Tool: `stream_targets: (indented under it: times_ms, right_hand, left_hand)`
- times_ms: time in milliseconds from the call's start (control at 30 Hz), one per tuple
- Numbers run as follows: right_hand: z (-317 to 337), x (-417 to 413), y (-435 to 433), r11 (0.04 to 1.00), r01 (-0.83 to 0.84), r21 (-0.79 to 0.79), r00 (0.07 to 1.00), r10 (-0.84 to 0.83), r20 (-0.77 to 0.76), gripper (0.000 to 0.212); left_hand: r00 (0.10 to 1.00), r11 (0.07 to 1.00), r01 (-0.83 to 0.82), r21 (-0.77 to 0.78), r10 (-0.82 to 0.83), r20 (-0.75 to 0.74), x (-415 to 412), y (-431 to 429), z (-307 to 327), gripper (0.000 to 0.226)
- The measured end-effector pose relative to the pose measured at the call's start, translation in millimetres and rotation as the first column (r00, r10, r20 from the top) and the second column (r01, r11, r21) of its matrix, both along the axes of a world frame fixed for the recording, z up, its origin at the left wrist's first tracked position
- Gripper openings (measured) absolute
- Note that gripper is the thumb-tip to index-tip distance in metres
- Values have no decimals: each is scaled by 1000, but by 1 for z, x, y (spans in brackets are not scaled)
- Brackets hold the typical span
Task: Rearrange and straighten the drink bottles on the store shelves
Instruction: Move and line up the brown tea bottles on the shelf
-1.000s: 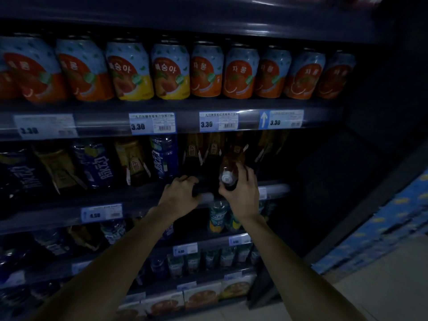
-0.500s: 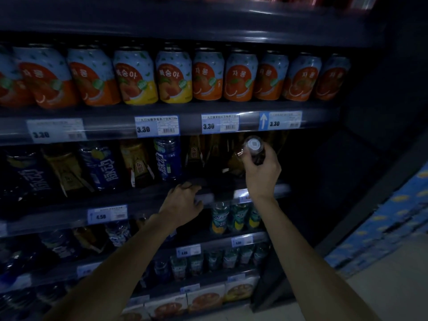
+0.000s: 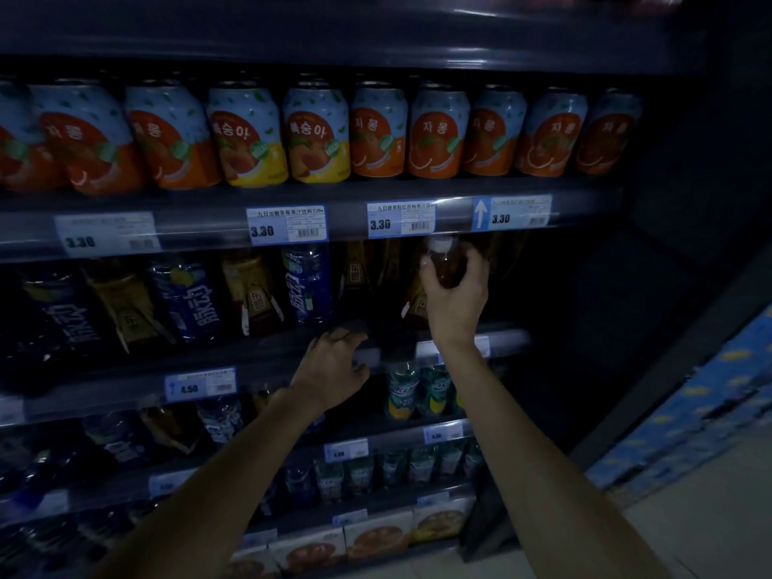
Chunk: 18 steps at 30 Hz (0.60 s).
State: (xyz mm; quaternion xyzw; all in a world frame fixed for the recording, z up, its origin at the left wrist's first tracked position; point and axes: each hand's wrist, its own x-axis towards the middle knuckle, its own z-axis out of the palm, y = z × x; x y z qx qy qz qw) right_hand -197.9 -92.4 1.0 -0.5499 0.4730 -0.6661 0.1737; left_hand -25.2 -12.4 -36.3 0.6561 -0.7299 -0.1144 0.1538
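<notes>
left hand [image 3: 334, 369]: hasn't really moved in the last second, fingers curled over the front rail [image 3: 259, 361] of the middle shelf, looks like it's just bracing there

right hand [image 3: 453, 294]: wrapped round the shoulder of the amber bottle [image 3: 445, 271], thumb on its left side, fingers round the right

what changed: a second ago that bottle was down by the rail, tipped with its white cap [image 3: 438, 244] aimed at the camera. Half a second ago it was lifted, cap still facing out. Now it's close to upright, cap up

where it is: right part of the middle shelf, cap just under the rail of the shelf above, beside the other amber bottles [image 3: 255, 294]

its base: hidden by the hand and the dark, can't tell if it's touched down

what that means: my guess is this one's nearly back in line, it just needs setting down and letting go. The row to the left still mixes blue and amber, so plenty left to sort

cans [image 3: 246, 135]: ten on the top shelf, leftmost cut off by the frame. Eight orange, two yellow sitting together

price tags [image 3: 286, 223]: four on the rail under the cans

blue bottles [image 3: 307, 282]: three on the middle shelf

other amber bottles: three I can count left of the hand, anything behind it is too dark

hands: two, both bare
</notes>
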Motion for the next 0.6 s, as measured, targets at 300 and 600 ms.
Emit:
stream_targets:
  times_ms: [300, 600]
  right_hand:
    - [-35, -9, -19, 978, -26, 205, 1000, 26, -1, 65]
    - [-55, -19, -27, 944, -27, 329, 992, 66, -108, 78]
  left_hand:
    - [999, 999, 8, -40, -6, 44, 2, 1, -8, 57]
    - [994, 991, 3, -136, 13, 111, -4, 7, -9, 62]
